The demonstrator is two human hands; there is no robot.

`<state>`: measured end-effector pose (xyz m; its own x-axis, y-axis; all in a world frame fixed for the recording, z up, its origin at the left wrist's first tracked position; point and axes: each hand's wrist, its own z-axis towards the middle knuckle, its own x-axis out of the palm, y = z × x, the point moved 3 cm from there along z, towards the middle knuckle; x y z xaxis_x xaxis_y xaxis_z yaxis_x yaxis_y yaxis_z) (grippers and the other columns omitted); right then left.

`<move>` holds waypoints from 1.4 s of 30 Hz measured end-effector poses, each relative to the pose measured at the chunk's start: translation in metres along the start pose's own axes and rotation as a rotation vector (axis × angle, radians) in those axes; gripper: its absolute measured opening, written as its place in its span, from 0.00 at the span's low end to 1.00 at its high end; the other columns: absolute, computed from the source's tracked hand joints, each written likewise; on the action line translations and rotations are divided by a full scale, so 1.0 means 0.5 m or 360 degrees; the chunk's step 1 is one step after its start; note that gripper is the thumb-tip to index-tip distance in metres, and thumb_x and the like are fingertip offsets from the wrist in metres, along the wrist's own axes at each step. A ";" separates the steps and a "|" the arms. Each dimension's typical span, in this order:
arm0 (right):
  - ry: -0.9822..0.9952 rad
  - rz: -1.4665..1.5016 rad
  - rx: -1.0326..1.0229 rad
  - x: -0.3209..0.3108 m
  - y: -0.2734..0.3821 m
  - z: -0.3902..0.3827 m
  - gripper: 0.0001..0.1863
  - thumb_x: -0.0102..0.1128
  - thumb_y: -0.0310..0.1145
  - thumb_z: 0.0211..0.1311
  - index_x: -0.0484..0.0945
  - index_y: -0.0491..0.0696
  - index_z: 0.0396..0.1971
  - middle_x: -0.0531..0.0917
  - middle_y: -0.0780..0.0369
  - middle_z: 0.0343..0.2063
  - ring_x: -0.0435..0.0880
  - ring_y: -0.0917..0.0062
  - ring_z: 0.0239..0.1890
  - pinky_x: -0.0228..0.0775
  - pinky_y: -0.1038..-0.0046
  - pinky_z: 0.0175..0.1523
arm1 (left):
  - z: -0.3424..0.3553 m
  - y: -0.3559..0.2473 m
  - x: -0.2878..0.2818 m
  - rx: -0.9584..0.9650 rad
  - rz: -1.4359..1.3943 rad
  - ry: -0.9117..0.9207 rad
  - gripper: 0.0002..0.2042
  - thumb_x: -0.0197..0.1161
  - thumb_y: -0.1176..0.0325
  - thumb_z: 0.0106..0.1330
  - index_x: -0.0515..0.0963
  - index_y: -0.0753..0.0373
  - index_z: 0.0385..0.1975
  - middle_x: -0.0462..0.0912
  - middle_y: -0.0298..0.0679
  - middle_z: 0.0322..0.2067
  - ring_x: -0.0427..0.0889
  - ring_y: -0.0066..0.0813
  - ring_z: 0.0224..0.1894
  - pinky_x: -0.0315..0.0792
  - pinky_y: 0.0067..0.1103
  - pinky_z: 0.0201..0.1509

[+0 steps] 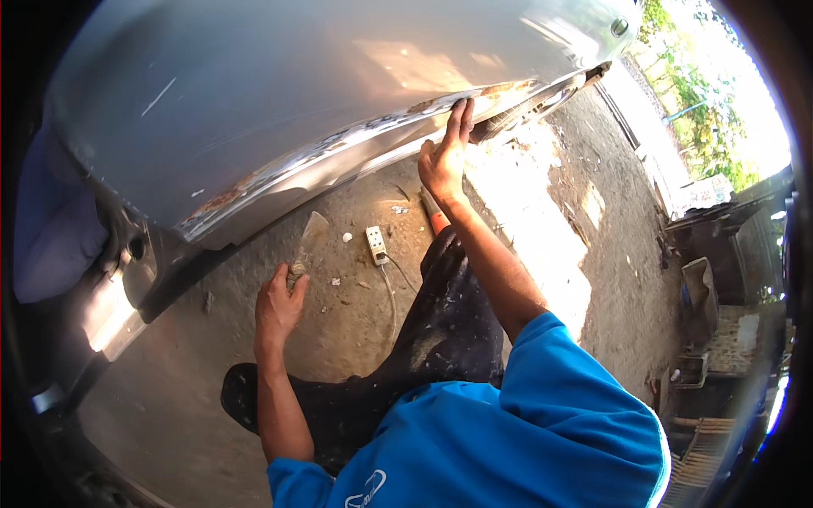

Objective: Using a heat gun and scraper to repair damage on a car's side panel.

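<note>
A grey car door (pixel 279 93) fills the upper part of the view. Along its lower edge runs a scraped, rusty strip (pixel 339 140) with bare, patchy metal. My right hand (pixel 445 161) reaches up to this strip, its fingers stretched out and their tips touching the edge near the strip's right end. Lower and to the left, my left hand (pixel 278 309) is closed around the handle of a putty knife (pixel 312 229). The flat blade points up toward the door sill, apart from it.
On the dirt ground (pixel 356 313) lies a white power strip (pixel 376 245) with a cord. Beside my knee is a tool with an orange-red part (pixel 439 222). The open door frame (pixel 114 313) stands at left. Crates and boards (pixel 707 339) stand far right.
</note>
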<state>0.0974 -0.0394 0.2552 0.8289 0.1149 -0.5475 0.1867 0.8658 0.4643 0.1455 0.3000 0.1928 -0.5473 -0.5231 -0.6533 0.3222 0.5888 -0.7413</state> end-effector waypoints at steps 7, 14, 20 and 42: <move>0.0109 0.0258 0.0032 -0.009 -0.011 -0.022 0.45 0.49 0.15 0.47 0.46 0.41 0.70 0.42 0.41 0.70 0.44 0.45 0.72 0.44 0.58 0.73 | -0.034 -0.104 0.021 0.0391 -0.0262 -0.0131 0.18 0.60 0.69 0.64 0.72 0.64 0.54 0.81 0.52 0.45 0.82 0.49 0.46 0.74 0.33 0.49; -0.0062 0.0601 0.0044 0.020 -0.011 -0.043 0.47 0.52 0.18 0.48 0.41 0.40 0.71 0.36 0.42 0.71 0.36 0.46 0.73 0.39 0.56 0.74 | 0.066 -0.370 0.044 0.0741 -0.0201 -0.0413 0.17 0.60 0.74 0.64 0.72 0.68 0.53 0.80 0.56 0.46 0.81 0.52 0.47 0.77 0.33 0.49; 0.0109 0.0742 0.0167 0.048 -0.021 -0.091 0.47 0.54 0.22 0.50 0.43 0.42 0.71 0.36 0.39 0.70 0.34 0.45 0.73 0.39 0.55 0.73 | 0.121 -0.407 0.087 0.0759 -0.0057 -0.0626 0.17 0.59 0.73 0.65 0.71 0.68 0.54 0.79 0.54 0.47 0.81 0.51 0.48 0.77 0.33 0.48; -0.0275 0.1084 0.0301 -0.006 -0.041 -0.101 0.16 0.51 0.22 0.63 0.75 0.39 0.50 0.68 0.44 0.60 0.69 0.53 0.63 0.65 0.61 0.62 | 0.114 -0.436 0.172 0.0596 -0.0405 -0.0353 0.19 0.52 0.72 0.71 0.62 0.62 0.60 0.76 0.33 0.23 0.70 0.14 0.18 0.65 0.14 0.21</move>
<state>0.0643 -0.0331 0.2123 0.8621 0.5065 0.0163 -0.3255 0.5287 0.7839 0.0724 0.0914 0.2893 -0.4803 -0.7636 -0.4315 0.4773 0.1852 -0.8590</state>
